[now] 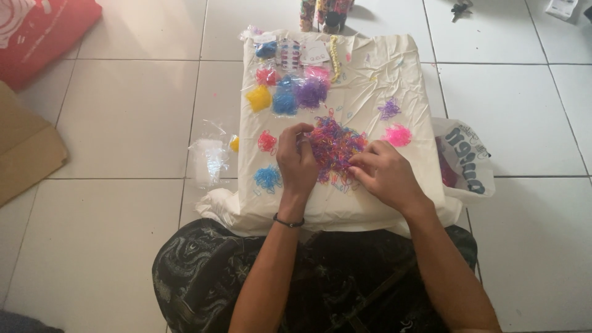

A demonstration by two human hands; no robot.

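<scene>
Nearest: dark patterned trousers [209,277], knees apart, both forearms reaching fwd over them. Thin black band [288,222] on left wrist.

Left hand [296,161] palm down on cream cloth [394,55], fingers curled, tips dug into left edge of mixed heap of tiny rubber bands [333,145]. Whether any band actually pinched there: can't tell. Right hand [382,171] also palm down, fingers bent and close together, tips touching heap's lower right edge; grip not visible either.

Heap itself mid-cloth, between the two hands, mostly pink, blue, purple, orange.

Sorted little piles around it on same cloth: blue pile [267,178] just left of left wrist, red pile [266,142] above that, pink pile [398,135] right of heap, purple loose bunch [388,109] further up.

Off cloth, left: clear plastic bags [208,159] on white tile floor [123,123]. Off cloth, right: white printed plastic bag [465,157] touching cloth edge.

Farther up cloth: small bagged lots, yellow [259,98], blue [285,98], purple [311,92], red [267,76]; behind them cards of small items [302,52] and a yellow beaded strip [335,58].

Far edge: dark containers [325,13] past cloth top. Red bag [37,31] top left corner, brown cardboard [24,148] at left edge.
</scene>
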